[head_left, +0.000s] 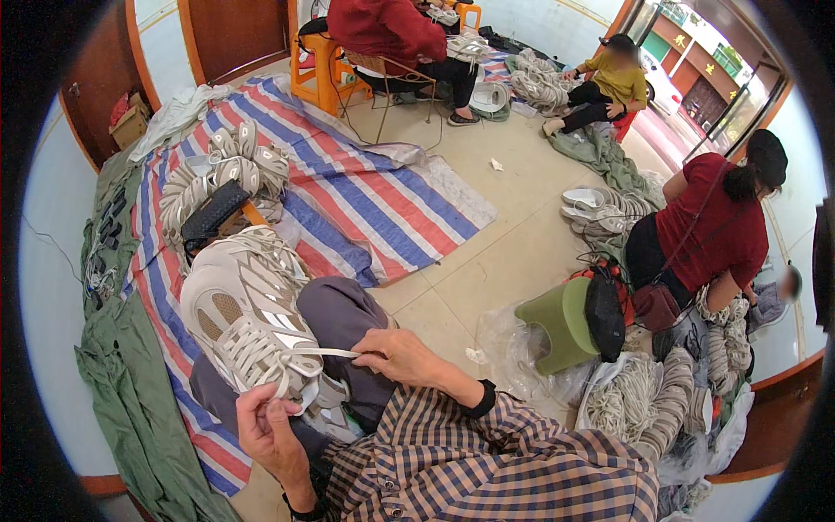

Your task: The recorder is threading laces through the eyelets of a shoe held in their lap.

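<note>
Pale walls (65, 287) enclose a tiled floor (452, 291), with two brown doors (235, 35) at the upper left and one open doorway (661, 113) at the upper right; one sheet (348, 187), striped in red, white and blue, covers much of the floor on the left, and green cloth (130, 400) runs along its outer edge. Two hands are at work on one shoe (243, 322), beige and white, which lies at the wearer's left knee, toe pointing away; the left hand (270, 426) pinches the white lace (320, 352) near the shoe's opening, thumb against fingers; the right hand (396, 357) grips the same lace, drawn taut to the right above the other knee (348, 326). One heap of shoes (248, 165) stands on the sheet, too crowded to count, with one black pouch (213, 213) in front; one bundle of loose laces (622, 400) lies at the lower right, near one green plastic tub or stool (557, 326); four other people (713, 226) are visible around the room.
</note>
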Available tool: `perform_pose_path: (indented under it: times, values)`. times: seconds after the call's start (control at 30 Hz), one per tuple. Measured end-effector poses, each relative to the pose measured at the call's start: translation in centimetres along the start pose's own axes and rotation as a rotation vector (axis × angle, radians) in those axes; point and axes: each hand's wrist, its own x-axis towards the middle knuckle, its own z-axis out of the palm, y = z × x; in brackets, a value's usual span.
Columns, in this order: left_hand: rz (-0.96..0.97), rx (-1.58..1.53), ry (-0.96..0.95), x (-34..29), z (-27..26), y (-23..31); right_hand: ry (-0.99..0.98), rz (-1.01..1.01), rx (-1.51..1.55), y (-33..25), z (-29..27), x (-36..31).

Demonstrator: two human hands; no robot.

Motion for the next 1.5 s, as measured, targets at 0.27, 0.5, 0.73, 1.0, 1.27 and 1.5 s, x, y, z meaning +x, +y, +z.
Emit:
perform_pose_path:
  times: [0.27,0.5,0.73,1.0,1.27,1.5]
  values:
    - [-0.011,0.022,-0.016,-0.1,0.0,0.0,-0.021,0.020,-0.011,0.0,0.1,0.0]
    - [-0.017,0.020,-0.011,0.0,0.3,-0.1,-0.049,0.072,0.008,-0.3,-0.2,0.1]
    - [-0.049,-0.011,-0.029,0.0,0.3,-0.1,-0.036,0.069,0.016,-0.1,0.0,-0.1]
    - [0.209,0.202,-0.114,1.7,3.6,2.5,-0.347,0.433,0.545,-1.6,0.1,0.5]
    - [-0.121,0.147,-0.431,-2.2,0.4,0.1,-0.199,0.557,0.868,-2.4,0.1,2.0]
    - [-0.281,0.172,-0.360,-2.5,-0.4,-1.4,-0.012,0.296,0.904,-4.4,1.8,4.6]
